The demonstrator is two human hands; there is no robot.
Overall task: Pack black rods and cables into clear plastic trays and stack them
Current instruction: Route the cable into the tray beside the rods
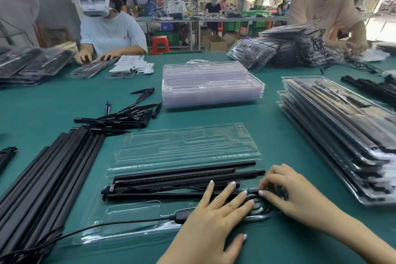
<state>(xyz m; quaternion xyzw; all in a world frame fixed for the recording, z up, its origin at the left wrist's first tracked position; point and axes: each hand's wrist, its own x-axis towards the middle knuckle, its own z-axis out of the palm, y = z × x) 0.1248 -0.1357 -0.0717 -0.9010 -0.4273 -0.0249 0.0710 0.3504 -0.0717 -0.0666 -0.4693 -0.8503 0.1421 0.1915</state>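
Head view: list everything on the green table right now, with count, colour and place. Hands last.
Open clear plastic tray: one, centre front, holding black rods.
Black rods in the tray: several, lying lengthwise.
Coiled black cable: one, at the tray's right end, under the fingers.
Black inline switch: one, on the cable at the tray's front.
Loose long black rods: many, front left.
Short black spikes: a pile, left of centre.
Empty clear trays: one stack, centre back.
Packed trays: one stack, right.
Green table: one.
Left hand: pressing flat on the tray.
Right hand: fingers curled on the cable coil.
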